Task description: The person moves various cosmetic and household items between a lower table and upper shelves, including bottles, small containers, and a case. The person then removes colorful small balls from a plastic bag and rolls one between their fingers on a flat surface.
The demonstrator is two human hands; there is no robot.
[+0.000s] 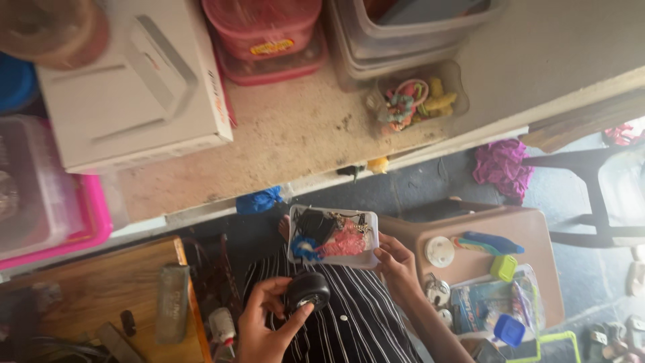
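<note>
Centrally, in the lower middle of the frame, the left hand grasps a small black wheel, thumb and fingers wrapped around its rim. The wheel sits just above the striped garment worn by the person. The right hand grips the lower right edge of a clear rectangular tray, held just above and to the right of the wheel. The tray contains black parts, a blue piece and pink material, tangled together; individual items cannot be told apart.

Right of the hands, a brown surface carries a white round disc, a blue elongated tool, a small lime-green block and a clear bag with a blue cap beside it.

Lower left of the frame: a wooden surface carries a grey rectangular block.

Upper part of the frame: a pale, stained surface carries a white flat box, a pink lidded container, stacked clear bins and a small clear tub of coloured pieces. A pink-edged bin stands at far left. A magenta cloth lies on the floor at right.
</note>
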